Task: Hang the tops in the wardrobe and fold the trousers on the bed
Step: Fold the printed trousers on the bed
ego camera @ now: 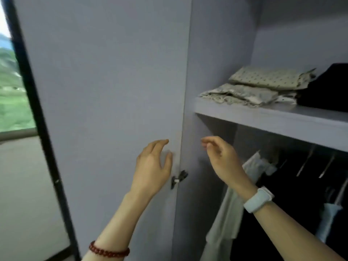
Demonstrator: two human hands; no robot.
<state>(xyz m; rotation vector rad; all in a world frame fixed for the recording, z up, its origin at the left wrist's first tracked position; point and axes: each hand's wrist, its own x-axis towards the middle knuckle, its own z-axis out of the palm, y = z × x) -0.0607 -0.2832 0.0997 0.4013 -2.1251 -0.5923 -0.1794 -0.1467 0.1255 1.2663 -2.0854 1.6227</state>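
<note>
Hands, left [152, 166] and right [222, 159], hover slack-fingered, holding nothing, before the smooth matte wardrobe door [105, 91].

Wardrobe door [105, 91] matt, smooth; folded cloth [271, 78] dotted; hangers [306, 162] metal.

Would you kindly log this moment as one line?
left hand: open, at wardrobe door | right hand: open, empty | tops: hanging

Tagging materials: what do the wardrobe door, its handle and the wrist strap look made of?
Wardrobe door: looks like matte painted or laminated board, flat and seamless. Handle: probably dark metal with a pale insert; blurred. Wrist strap: smooth white silicone or plastic, by its soft sheen.
</note>
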